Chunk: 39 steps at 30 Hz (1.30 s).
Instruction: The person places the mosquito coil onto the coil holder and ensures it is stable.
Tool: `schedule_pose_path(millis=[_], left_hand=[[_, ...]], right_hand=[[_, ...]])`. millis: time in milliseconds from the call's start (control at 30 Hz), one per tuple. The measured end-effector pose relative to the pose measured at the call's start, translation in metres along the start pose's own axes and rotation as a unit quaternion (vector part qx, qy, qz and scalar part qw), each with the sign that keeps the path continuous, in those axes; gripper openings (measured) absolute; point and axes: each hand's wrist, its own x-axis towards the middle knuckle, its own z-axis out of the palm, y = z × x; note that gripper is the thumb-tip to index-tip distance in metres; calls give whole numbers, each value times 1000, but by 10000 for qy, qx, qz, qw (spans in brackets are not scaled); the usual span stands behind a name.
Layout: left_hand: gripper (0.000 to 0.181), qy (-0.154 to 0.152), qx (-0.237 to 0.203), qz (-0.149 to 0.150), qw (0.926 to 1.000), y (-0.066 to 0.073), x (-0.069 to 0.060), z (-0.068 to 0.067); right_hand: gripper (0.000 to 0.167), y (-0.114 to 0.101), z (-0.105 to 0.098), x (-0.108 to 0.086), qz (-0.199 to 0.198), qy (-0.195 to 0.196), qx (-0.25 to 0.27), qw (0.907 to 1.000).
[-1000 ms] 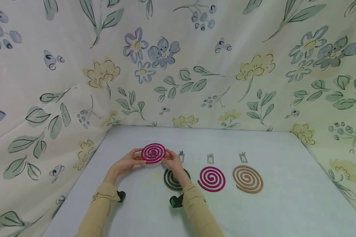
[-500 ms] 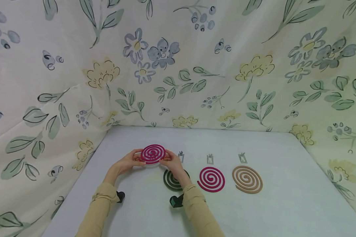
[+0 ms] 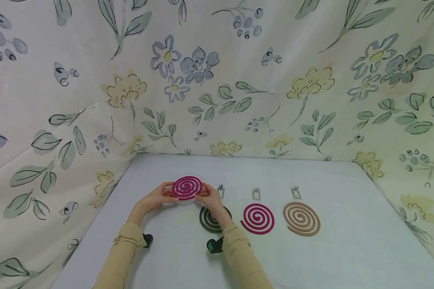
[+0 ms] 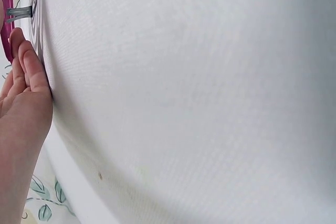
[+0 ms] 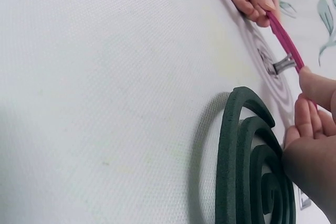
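Observation:
A magenta mosquito coil [image 3: 187,188] is held level above the white table, between both hands. My left hand [image 3: 154,200] pinches its left edge, thumb in front. On the opposite edge, the thumb and fingers of my right hand [image 3: 211,199] pinch it. A small metal coil stand [image 5: 284,64] shows under the coil's middle in the right wrist view, standing up from the table; its top meets or nearly meets the coil. Below my right wrist lies a dark green coil [image 3: 206,221], partly covered by the forearm. It looms large in the right wrist view.
To the right lie another magenta coil [image 3: 257,218] and a tan coil [image 3: 301,218]. Behind the row are flat metal stands: one [image 3: 221,191] beside my right hand, one in the middle [image 3: 256,194], one at the right [image 3: 295,192]. Floral cloth [image 3: 217,96] hangs behind the table.
The held magenta coil has tilted slightly flatter since the first frame, its far edge dropping a little. Both hands have stayed almost in place, and the other coils lie as before.

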Motion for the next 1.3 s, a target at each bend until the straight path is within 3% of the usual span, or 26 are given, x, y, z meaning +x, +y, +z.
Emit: schedule_pose_path(millis=[1300], left_hand=[[85,-3,50,-219,9997,1,1,1]], right_hand=[[59,-2,2,0,58,180,-90,9998]])
